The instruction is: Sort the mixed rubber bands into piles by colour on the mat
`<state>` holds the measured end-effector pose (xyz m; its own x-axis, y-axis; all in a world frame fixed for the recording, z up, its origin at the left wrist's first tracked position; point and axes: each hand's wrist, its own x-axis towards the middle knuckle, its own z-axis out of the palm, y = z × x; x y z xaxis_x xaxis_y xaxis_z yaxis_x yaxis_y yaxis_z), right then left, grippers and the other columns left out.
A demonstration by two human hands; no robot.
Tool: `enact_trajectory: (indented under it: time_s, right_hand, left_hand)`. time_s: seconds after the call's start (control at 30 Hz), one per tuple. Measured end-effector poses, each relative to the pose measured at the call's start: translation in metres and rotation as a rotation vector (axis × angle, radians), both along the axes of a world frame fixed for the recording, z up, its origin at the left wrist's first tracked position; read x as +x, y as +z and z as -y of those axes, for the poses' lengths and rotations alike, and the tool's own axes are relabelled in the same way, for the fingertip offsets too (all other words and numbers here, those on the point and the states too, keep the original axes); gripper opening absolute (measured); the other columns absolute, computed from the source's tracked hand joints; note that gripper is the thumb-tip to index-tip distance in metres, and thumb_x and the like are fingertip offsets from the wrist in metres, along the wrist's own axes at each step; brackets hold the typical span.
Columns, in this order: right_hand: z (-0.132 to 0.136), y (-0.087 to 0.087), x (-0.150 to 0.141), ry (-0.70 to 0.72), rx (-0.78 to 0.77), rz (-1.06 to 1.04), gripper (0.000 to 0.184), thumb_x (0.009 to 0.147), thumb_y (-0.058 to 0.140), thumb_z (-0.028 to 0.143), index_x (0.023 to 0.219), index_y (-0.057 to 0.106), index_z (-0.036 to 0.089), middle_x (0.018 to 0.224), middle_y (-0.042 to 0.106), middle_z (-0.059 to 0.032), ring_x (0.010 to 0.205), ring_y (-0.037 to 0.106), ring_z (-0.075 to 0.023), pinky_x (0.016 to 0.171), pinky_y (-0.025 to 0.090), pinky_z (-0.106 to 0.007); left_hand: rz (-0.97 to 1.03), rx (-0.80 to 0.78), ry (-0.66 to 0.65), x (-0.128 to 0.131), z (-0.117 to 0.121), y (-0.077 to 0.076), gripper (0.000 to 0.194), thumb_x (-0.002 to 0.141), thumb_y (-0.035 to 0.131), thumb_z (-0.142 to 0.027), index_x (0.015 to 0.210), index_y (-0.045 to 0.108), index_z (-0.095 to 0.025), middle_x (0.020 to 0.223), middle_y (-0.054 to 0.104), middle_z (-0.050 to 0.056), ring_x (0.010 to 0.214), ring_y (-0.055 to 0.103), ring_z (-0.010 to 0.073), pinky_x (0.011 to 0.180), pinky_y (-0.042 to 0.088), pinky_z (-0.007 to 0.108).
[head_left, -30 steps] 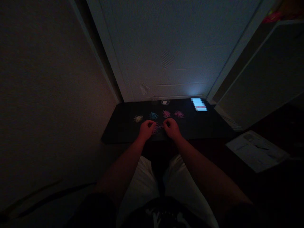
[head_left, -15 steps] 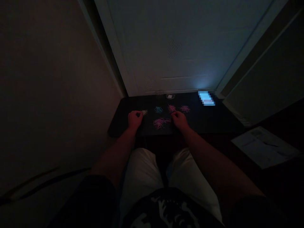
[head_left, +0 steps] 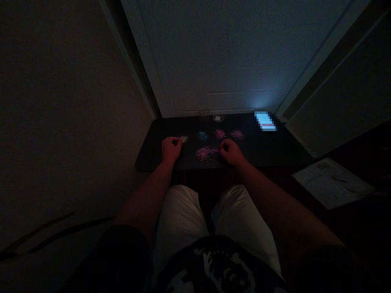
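On the dark table [head_left: 259, 156] lie small heaps of thin coloured strands, too dim to name more exactly. My left hand [head_left: 171, 149] is closed in a pinch at the edge of a pale yellowish heap [head_left: 184, 139]. At the right end of a larger pink and purple heap [head_left: 204, 153], my right hand [head_left: 231, 151] is also pinched, thumb and forefinger together. What either pinch holds is too small to make out. Behind them sit a blue heap [head_left: 203, 135], a pink-red heap [head_left: 220, 133] and a purple-pink heap [head_left: 237, 134].
A glowing screen [head_left: 265, 121], blurred out, stands at the table's back right. Two small clear round containers, a left one [head_left: 203, 114] and a right one [head_left: 218, 118], are by the door [head_left: 189, 73]. A printed sheet [head_left: 332, 183] lies lower at right.
The whole view has shifted slightly, so the table sits a little higher. My hands stay near the same heaps; my right hand's pinch is now a bit more raised from the pink-red heap.
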<state>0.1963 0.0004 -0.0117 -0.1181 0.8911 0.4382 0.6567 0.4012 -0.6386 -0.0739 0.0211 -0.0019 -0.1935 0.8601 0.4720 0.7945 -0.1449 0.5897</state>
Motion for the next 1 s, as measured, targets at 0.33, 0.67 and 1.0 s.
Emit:
enact_trajectory:
  time_s: [0.33,0.67,1.0]
  right_hand:
    - [0.003,0.000,0.001,0.181,0.063,0.028,0.011,0.064,0.052,0.012,0.066,0.060,0.019,0.082,0.058,-0.0047,0.082,0.052,-0.0189,0.080,0.039,-0.035]
    - [0.005,0.002,-0.003,0.147,0.038,0.142,0.005,0.067,0.062,0.022,0.069,0.065,0.020,0.085,0.059,-0.0059,0.085,0.050,-0.0213,0.082,0.038,-0.038]
    - [0.005,0.002,-0.004,0.150,0.043,0.195,0.005,0.070,0.059,0.022,0.068,0.064,0.020,0.086,0.059,-0.0063,0.085,0.049,-0.0208,0.081,0.037,-0.037]
  left_hand:
    - [-0.146,0.021,-0.370,0.021,0.027,0.013,0.011,0.077,0.053,-0.027,0.077,0.062,-0.020,0.087,0.064,0.005,0.092,0.054,0.0205,0.093,0.035,0.035]
    - [-0.025,-0.162,-0.450,0.046,0.041,0.013,0.022,0.078,0.054,-0.030,0.093,0.066,-0.020,0.097,0.066,0.006,0.089,0.058,0.0190,0.083,0.045,0.031]
    - [0.098,-0.269,-0.494,0.059,0.040,0.012,0.026,0.077,0.057,-0.030,0.098,0.066,-0.017,0.100,0.066,0.008,0.083,0.062,0.0171,0.075,0.051,0.028]
